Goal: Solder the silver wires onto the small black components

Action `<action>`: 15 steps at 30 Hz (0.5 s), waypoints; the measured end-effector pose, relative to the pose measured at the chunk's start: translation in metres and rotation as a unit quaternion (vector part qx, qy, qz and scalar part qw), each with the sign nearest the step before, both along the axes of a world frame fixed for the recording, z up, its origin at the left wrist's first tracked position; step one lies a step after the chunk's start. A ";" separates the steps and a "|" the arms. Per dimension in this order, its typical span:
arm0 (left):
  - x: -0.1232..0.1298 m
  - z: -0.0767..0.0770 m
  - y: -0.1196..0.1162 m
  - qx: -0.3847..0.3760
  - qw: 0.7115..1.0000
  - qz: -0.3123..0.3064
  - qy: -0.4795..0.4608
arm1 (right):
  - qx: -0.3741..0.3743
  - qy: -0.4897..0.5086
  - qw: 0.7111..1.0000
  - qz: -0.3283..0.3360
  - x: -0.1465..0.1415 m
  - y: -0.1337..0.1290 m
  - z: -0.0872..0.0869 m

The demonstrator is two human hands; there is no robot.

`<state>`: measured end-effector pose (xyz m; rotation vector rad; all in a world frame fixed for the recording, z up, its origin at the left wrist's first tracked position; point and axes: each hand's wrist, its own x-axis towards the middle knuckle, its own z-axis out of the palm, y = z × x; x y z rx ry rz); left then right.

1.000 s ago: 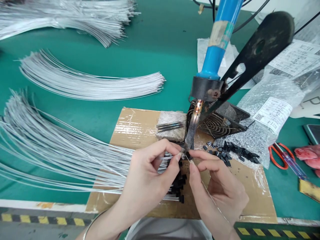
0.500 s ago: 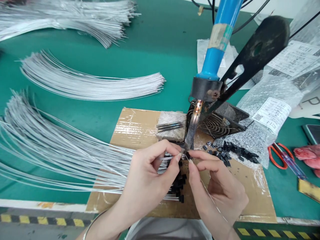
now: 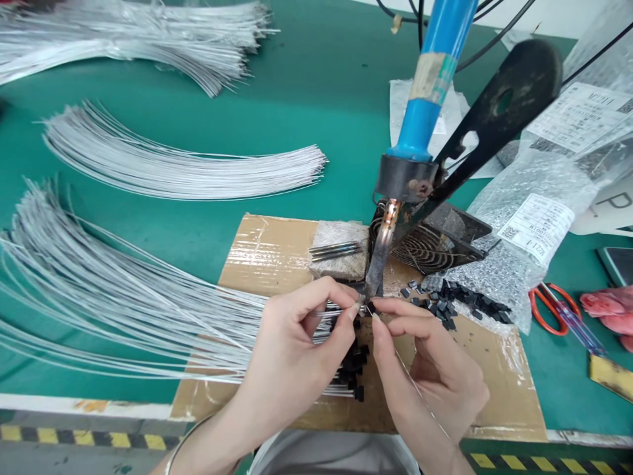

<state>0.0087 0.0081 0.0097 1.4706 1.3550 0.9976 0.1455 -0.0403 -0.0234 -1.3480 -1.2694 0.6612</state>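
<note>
My left hand (image 3: 301,359) is closed in a pinch on a thin grey wire, its end right below the tip of a blue-handled soldering iron (image 3: 420,122) clamped pointing down. Opposite it, my right hand (image 3: 432,366) is also closed. Its thumb and index finger pinch a strand of solder wire (image 3: 411,381) that trails back across the palm. A small black connector (image 3: 370,307) sits between the two hands' fingertips, at the iron's tip. The exact contact there is too small to make out. Under my left hand lie several wires with black connectors (image 3: 357,392) on their ends.
A black bracket (image 3: 504,99) holds the iron over a cardboard sheet (image 3: 267,254). Behind the tip stands a fan (image 3: 425,244). Loose black connectors (image 3: 445,303), bubble wrap (image 3: 514,191) and orange scissors (image 3: 558,310) lie right. Wire bundles (image 3: 188,168) spread left.
</note>
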 end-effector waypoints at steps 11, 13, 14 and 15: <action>-0.001 -0.001 0.000 0.011 1.000 -0.001 -0.012 | 0.025 -0.008 1.000 0.002 0.000 0.000 -0.002; -0.001 -0.003 0.000 0.008 1.000 -0.002 -0.006 | 0.026 -0.005 1.000 0.005 0.001 0.000 -0.002; -0.001 -0.004 0.000 0.005 1.000 -0.002 -0.002 | 0.025 -0.004 1.000 0.007 0.001 0.000 -0.003; -0.001 -0.004 0.000 0.001 1.000 -0.002 0.002 | 0.021 -0.004 1.000 0.008 0.001 0.000 -0.003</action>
